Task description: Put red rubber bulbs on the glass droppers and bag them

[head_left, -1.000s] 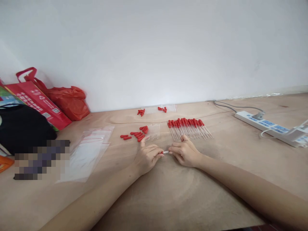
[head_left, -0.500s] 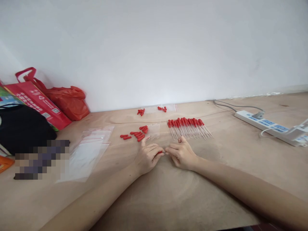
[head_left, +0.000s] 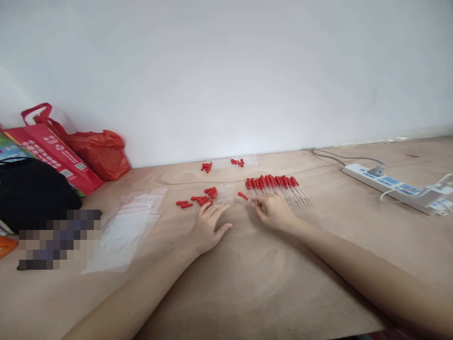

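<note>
Station Layout and Grip Status

Right hand: grip narrow, fingertips pinched on a dropper. Its red bulb points to the far left; the fingers hide most of the stem. The dropper is between the clear tubes on the left and the row of assembled droppers on the right. The hand covers part of the row's near side.

Left hand: grip wide, fingers spread, holding nothing. The fingertips are at the near ends of the clear tubes; contact cannot be confirmed.

Surroundings: loose red bulbs lie left of the tubes, just beyond the left hand. A clear bag and further red pieces lie at the far side. On the left are flat zip bags, a black bag, a printed red bag and a red plastic bag. On the right is a white power strip with a gray cord.

Surface and room: the worktop is light brown with visible wood grain. A white wall borders its far edge.

Markings: the printed red bag carries white Chinese characters, a recycling triangle and a square code. The characters are too small to read.
</note>
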The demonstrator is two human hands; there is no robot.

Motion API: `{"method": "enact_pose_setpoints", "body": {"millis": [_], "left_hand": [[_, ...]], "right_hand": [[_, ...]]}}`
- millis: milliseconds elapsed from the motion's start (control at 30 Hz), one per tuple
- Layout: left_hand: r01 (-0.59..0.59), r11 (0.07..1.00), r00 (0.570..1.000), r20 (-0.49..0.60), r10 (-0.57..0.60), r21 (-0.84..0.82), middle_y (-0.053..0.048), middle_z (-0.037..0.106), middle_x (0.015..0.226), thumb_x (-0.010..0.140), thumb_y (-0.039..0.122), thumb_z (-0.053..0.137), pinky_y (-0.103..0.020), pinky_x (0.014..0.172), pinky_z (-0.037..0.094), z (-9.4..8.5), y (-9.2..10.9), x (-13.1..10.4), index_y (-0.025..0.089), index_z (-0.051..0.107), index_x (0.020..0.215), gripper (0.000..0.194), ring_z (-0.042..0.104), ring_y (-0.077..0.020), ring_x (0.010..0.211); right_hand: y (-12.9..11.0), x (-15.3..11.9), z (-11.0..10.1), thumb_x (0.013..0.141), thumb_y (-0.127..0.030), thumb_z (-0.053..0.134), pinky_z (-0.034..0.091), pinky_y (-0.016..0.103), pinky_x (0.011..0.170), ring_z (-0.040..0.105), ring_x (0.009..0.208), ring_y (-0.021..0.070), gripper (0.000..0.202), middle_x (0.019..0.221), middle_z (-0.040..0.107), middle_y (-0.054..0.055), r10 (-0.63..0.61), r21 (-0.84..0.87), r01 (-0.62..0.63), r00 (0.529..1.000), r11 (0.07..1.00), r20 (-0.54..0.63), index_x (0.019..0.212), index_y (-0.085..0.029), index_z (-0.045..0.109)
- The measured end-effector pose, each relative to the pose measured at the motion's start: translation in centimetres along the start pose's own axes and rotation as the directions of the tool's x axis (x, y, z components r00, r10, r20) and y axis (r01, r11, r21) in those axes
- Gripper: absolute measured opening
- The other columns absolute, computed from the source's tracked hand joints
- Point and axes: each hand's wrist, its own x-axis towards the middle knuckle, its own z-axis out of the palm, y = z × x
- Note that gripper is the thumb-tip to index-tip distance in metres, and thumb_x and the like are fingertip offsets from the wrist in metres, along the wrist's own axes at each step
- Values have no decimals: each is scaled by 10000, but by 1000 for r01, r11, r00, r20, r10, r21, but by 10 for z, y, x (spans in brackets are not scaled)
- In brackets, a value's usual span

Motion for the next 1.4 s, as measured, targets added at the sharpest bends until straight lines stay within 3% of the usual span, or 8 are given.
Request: {"method": "enact_pose_setpoints", "body": {"millis": [100, 233, 467, 800, 900, 1000, 1167, 1400], "left_hand": [[-32, 996, 990, 133, 43, -83, -104, 532, 1193, 807, 321, 508, -398, 932, 388, -2, -1, -2, 175, 514, 1135, 359, 469, -220, 1123], [-25, 991, 966, 254, 58, -133, -91, 525, 1211, 829, 311, 482, -394, 940, 397, -3, 0, -1, 190, 540, 1127, 326, 455, -210, 1148], [-14, 989, 959, 279, 55, -149, -93, 508, 1229, 840, 306, 467, -428, 970, 360, 0, -3, -2, 189, 524, 1155, 341, 423, -210, 1178], [-21, 992, 958, 280, 56, -127, -96, 525, 1210, 841, 309, 458, -401, 971, 360, 1, -1, -2, 168, 532, 1143, 342, 437, -205, 1164], [-21, 995, 980, 196, 40, -97, -104, 552, 1159, 819, 307, 485, -373, 909, 409, 3, -2, -3, 158, 579, 1066, 304, 500, -212, 1081], [87, 996, 996, -13, -87, 35, -88, 600, 959, 778, 288, 522, -370, 801, 438, 3, -8, -3, 165, 623, 882, 190, 555, -215, 909], [367, 907, 911, -275, -306, 205, -40, 578, 814, 741, 249, 555, -352, 752, 387, -2, -31, 4, 197, 605, 765, 76, 529, -210, 824], [552, 782, 828, -306, -471, 290, -53, 560, 908, 705, 404, 590, -397, 779, 329, -1, -45, 24, 238, 634, 780, 186, 480, -256, 940]], "right_hand": [[6, 18, 6, 785, -240, 425, 249, 298, 682, 556, 787, 186, 256, 804, 653, 44, 226, 25, -225, 973, 974, -45, 1006, -180, 540], [-2, 43, 19, 764, -209, 419, 243, 315, 704, 568, 803, 208, 241, 799, 647, 69, 328, -70, -329, 944, 942, -36, 980, -147, 504], [-14, 62, 37, 763, -208, 405, 233, 354, 715, 571, 807, 236, 202, 821, 638, 118, 351, -201, -344, 937, 917, -2, 892, -132, 540], [-17, 61, 36, 768, -218, 387, 222, 369, 738, 558, 836, 229, 235, 851, 645, 120, 328, -165, -325, 945, 931, -12, 860, -149, 592], [-26, 65, 36, 765, -246, 392, 224, 375, 739, 566, 808, 231, 249, 819, 650, 126, 340, -151, -335, 940, 930, 10, 819, -143, 612], [-36, 71, 37, 763, -278, 400, 228, 388, 749, 578, 786, 237, 278, 811, 650, 145, 381, -162, -364, 920, 917, 94, 789, -128, 633], [-42, 84, 39, 751, -283, 428, 227, 409, 805, 586, 816, 245, 278, 880, 647, 152, 477, -152, -454, 855, 878, 202, 835, -128, 643], [-43, 94, 40, 726, -284, 463, 240, 438, 821, 584, 850, 260, 278, 938, 639, 154, 505, -129, -488, 820, 863, 271, 879, -141, 646]]}}
